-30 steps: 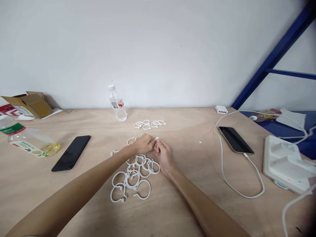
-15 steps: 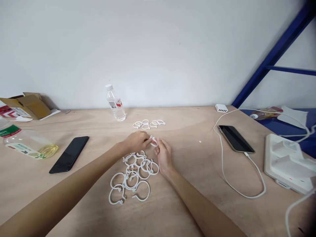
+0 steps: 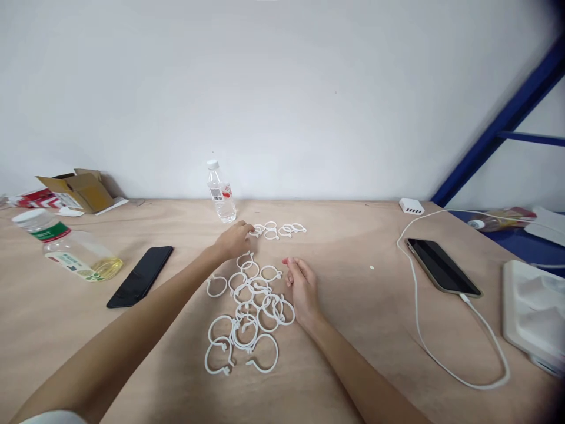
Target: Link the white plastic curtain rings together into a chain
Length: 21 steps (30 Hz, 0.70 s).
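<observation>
My left hand (image 3: 233, 241) is hovering, fingers extended and empty, just beside the left end of the small ring row (image 3: 286, 230); my right hand (image 3: 302, 287) is resting, loosely curled and released, beside the larger ring pile (image 3: 245, 333).

The fingertips of the left hand (image 3: 233, 241) are partly hidden from the camera, and contact with the nearest white plastic ring (image 3: 258, 229) cannot be confirmed. The palm of the right hand (image 3: 302, 288) is concealed by its curled fingers. Rings in the heap (image 3: 244, 331) overlap, so their number cannot be established. The white moulded tray (image 3: 532, 312) is cut off by the right edge. The white speck (image 3: 371, 267) is too small to be identified, and the label print on the bottle of yellow liquid (image 3: 75, 253) is illegible.
</observation>
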Motion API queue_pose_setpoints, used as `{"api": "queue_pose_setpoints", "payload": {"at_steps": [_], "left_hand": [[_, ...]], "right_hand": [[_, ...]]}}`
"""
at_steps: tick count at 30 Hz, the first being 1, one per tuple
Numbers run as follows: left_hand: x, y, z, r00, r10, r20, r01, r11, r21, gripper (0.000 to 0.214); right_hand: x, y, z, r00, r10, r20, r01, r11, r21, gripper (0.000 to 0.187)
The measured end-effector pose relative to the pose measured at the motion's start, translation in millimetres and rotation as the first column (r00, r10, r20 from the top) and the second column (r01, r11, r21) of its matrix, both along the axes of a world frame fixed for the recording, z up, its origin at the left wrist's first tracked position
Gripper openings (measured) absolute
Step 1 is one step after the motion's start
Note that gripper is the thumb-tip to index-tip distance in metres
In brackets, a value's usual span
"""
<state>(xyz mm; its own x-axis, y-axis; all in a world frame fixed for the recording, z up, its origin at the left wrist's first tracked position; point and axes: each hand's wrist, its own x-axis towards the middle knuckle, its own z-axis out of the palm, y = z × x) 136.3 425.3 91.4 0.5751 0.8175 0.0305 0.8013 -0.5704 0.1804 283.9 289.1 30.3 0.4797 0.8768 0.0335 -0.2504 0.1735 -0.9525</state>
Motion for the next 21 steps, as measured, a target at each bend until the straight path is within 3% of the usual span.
{"api": "queue_pose_setpoints", "payload": {"at_steps": [4,7,11,16,21], "left_hand": [[-5,9,-24.7,0.998,0.063,0.006,-0.063,0.994,0.092,0.037],[-6,7,-32.2,0.998,0.058,0.001,-0.058,0.991,0.120,0.030],[-11,0,-23.2,0.999,0.051,0.008,-0.051,0.988,0.144,0.018],[-20,-18,-6.1,0.992,0.058,0.116,-0.078,0.981,0.179,0.025],[-19,-52,-3.7,0.972,0.028,0.232,-0.071,0.981,0.178,0.026]], "right_hand": [[0,0,0.9,0.999,0.028,-0.032,-0.029,0.999,-0.015,0.028],[0,0,0.7,0.999,0.038,-0.035,-0.039,0.999,-0.012,0.026],[1,1,-0.5,0.999,0.029,0.037,-0.028,0.999,-0.038,0.026],[-2,-2,0.7,0.927,-0.086,0.364,0.103,0.994,-0.027,0.025],[-11,-8,6.2,0.832,0.066,0.550,-0.024,0.996,-0.083,0.047]]}}
